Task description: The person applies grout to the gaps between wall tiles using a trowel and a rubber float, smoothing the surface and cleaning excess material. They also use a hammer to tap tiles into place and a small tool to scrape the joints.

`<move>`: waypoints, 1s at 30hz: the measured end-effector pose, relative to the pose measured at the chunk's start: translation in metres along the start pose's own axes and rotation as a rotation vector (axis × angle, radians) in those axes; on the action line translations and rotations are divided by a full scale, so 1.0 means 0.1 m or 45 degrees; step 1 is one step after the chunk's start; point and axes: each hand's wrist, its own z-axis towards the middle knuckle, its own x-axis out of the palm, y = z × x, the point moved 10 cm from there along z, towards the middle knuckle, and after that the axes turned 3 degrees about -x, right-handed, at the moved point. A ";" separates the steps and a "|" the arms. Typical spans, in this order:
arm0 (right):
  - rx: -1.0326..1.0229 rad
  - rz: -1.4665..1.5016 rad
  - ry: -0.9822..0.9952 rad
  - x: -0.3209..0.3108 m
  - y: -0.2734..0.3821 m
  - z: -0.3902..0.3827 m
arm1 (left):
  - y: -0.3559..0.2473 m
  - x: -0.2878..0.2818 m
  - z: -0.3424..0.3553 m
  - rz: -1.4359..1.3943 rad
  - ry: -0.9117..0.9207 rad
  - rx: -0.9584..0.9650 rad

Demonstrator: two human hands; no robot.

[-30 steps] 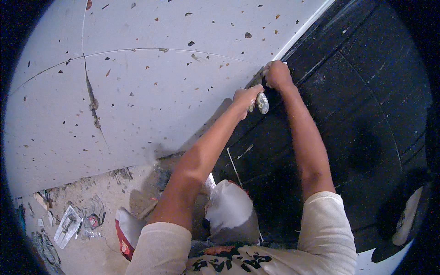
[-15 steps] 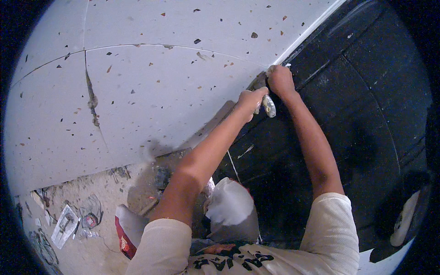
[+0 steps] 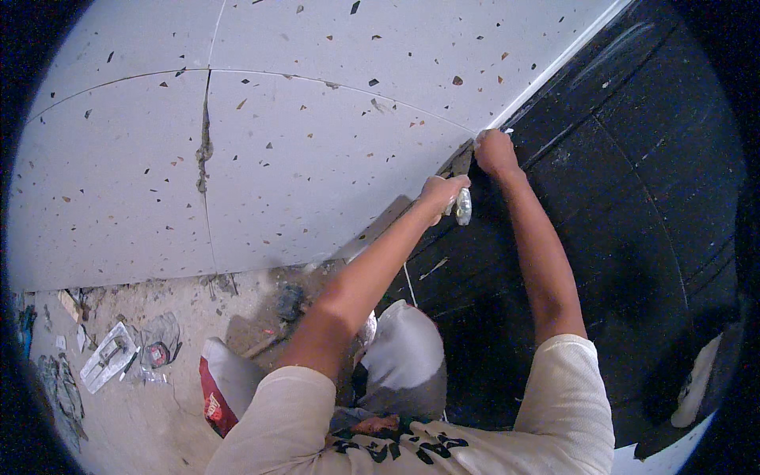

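Note:
My left hand (image 3: 443, 195) is closed round a tool with a pale, rounded handle (image 3: 464, 209), whose end sticks out below the fist. The tool's working end is hard to make out. Just beyond and to the right, my right hand (image 3: 497, 152) is a fist pressed to the seam where the speckled white panel (image 3: 317, 174) meets the black surface (image 3: 586, 237). A small white bit (image 3: 509, 131) shows beside its knuckles; whatever its fingers hold is hidden. A white strip (image 3: 554, 67) runs along the seam up from this fist.
At lower left, on dusty ground, lie a white tray (image 3: 109, 358), a tape measure (image 3: 159, 354) on clear plastic and a crumpled grey-green cloth (image 3: 62, 388). A red and white bag (image 3: 220, 388) stands by my left arm. The panel has a rough-filled crack (image 3: 203, 150).
My view has shifted, so the panel and both hands sit lower and further right in the picture. The tool's handle now hangs more upright. Both fists stay at the seam.

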 end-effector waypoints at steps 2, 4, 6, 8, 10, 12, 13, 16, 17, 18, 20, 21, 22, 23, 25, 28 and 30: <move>0.002 0.037 -0.066 -0.07 0.02 -0.01 | -0.02 0.00 -0.07 0.071 0.029 0.024; -0.026 0.023 -0.098 -0.11 0.06 -0.04 | -0.02 -0.03 -0.13 0.133 0.041 0.073; 0.017 0.035 -0.113 -0.13 0.05 -0.09 | 0.00 -0.06 -0.20 0.172 0.039 0.138; 0.129 0.071 -0.112 -0.13 0.03 -0.16 | 0.09 -0.10 -0.28 0.214 0.066 0.133; 0.140 0.096 -0.152 -0.20 0.05 -0.23 | 0.14 -0.15 -0.34 0.298 0.034 0.161; 0.140 0.114 -0.186 -0.20 0.02 -0.27 | 0.20 -0.18 -0.42 0.309 0.040 0.178; 0.133 0.118 -0.200 -0.20 -0.04 -0.28 | 0.22 -0.18 -0.46 0.309 0.048 0.185; 0.078 0.196 -0.257 -0.32 0.04 -0.37 | 0.26 -0.34 -0.55 0.286 0.034 0.255; 0.047 0.242 -0.280 -0.38 0.14 -0.44 | 0.27 -0.45 -0.54 0.241 0.022 0.279; 0.061 0.361 -0.328 -0.43 0.16 -0.57 | 0.17 -0.56 -0.56 0.524 -0.105 0.330; 0.241 0.831 -0.244 -0.31 0.20 -0.91 | 0.06 -0.69 -0.60 0.648 -0.164 0.366; 0.427 1.133 -0.083 -0.10 0.18 -1.16 | 0.06 -0.68 -0.68 0.571 -0.194 0.387; 0.462 1.282 -0.015 0.07 0.25 -1.38 | 0.02 -0.74 -0.78 0.577 -0.252 0.396; 0.500 1.413 0.051 0.23 0.30 -1.57 | -0.01 -0.76 -0.85 0.573 -0.298 0.412; 0.344 1.510 0.108 0.51 0.54 -1.83 | 0.07 -0.84 -0.80 0.530 -0.316 0.405; 0.179 1.596 0.344 0.79 0.98 -2.04 | 0.04 -0.94 -0.89 0.491 -0.408 0.550; 0.156 1.669 0.309 0.87 1.11 -2.05 | -0.04 -0.97 -0.97 0.559 -0.433 0.591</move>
